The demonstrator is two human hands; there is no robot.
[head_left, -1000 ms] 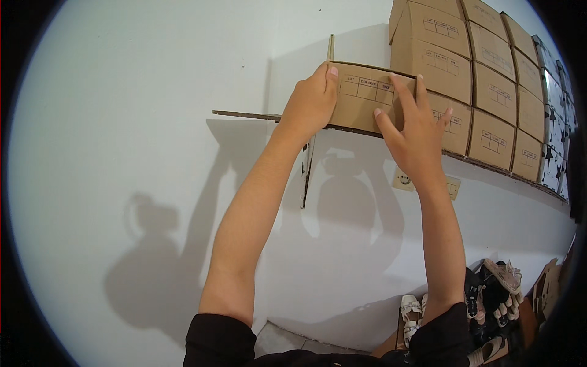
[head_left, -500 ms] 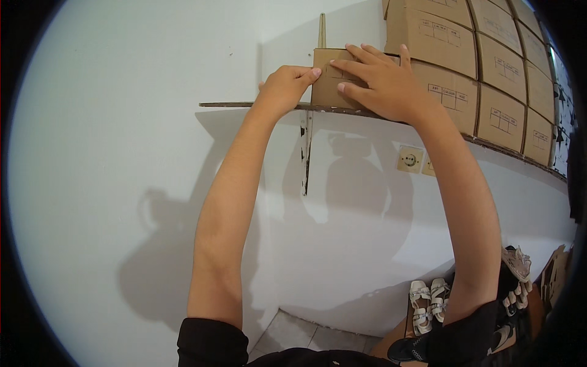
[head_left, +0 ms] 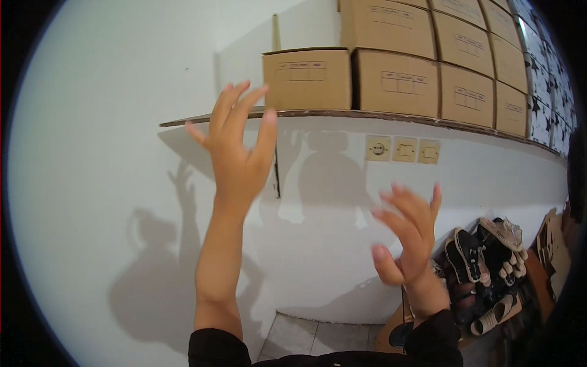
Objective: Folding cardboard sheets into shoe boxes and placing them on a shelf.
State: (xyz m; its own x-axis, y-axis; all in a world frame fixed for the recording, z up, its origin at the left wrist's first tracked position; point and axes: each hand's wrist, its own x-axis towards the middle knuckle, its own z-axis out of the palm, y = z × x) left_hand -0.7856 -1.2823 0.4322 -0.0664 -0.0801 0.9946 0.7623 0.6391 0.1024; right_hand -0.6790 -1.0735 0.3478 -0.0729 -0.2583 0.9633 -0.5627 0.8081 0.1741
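A brown cardboard box point(head_left: 307, 90) with a small printed table on its front sits at the left end of a row on the wall shelf point(head_left: 318, 113). My left hand point(head_left: 235, 144) is raised in front of the shelf, just left of that box, fingers spread and nothing in them. Lower down, my right hand point(head_left: 411, 229) hangs in the air below the wall sockets, slightly blurred, its fingers apart and holding nothing. Beside the single box, more cardboard boxes point(head_left: 397, 85) are stacked in rows, with a narrow dark gap between.
White boxes with black patterns point(head_left: 541, 119) stand at the shelf's far right. A socket point(head_left: 378, 148) and two switches point(head_left: 405, 150) are on the wall beneath. Several shoes and sandals point(head_left: 468, 257) lie in a pile at lower right, near flattened cardboard point(head_left: 553, 251).
Both hands have let go of the leftmost box, which stays on the shelf. My right hand has dropped well down; my left has opened and moved leftward. The view has shifted right.
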